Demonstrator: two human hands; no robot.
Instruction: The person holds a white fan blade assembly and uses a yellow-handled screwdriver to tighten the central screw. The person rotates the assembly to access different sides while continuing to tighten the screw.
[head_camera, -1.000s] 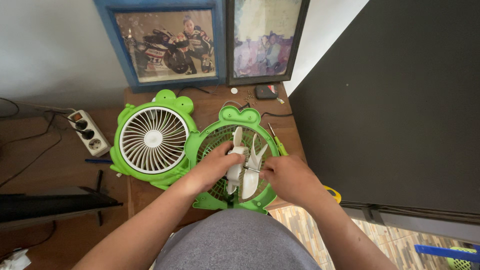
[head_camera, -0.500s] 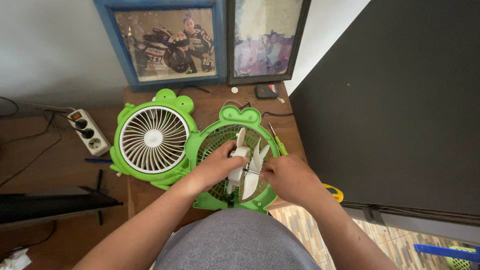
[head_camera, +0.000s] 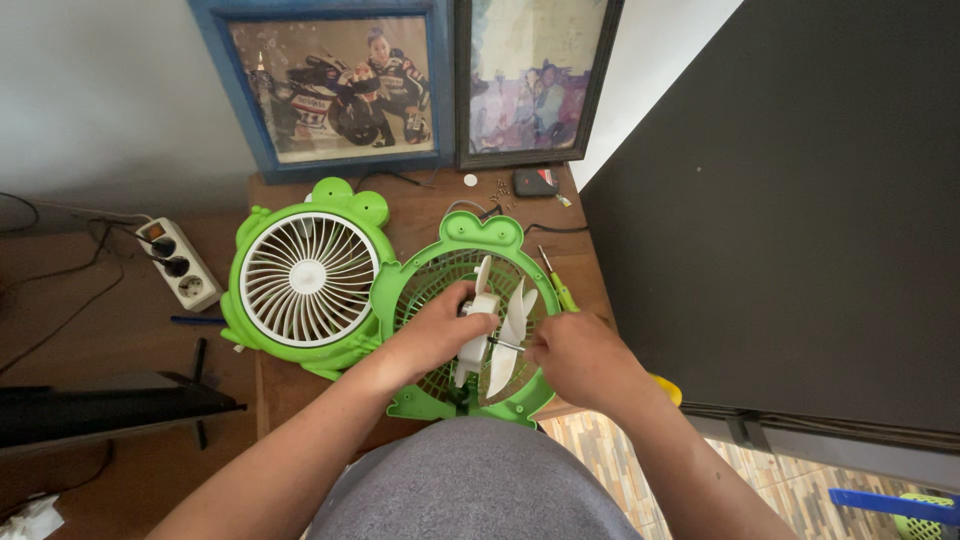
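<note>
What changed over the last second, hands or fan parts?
Almost nothing. The left hand still steadies the white fan blade inside the green rear housing, and the right hand still holds a thin tool to the blade's hub; both shifted only slightly. The front grille, power strip and screwdriver stayed put.

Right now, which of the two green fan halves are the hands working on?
The right-hand green half with the white blades, not the left half with the white grille.
</note>
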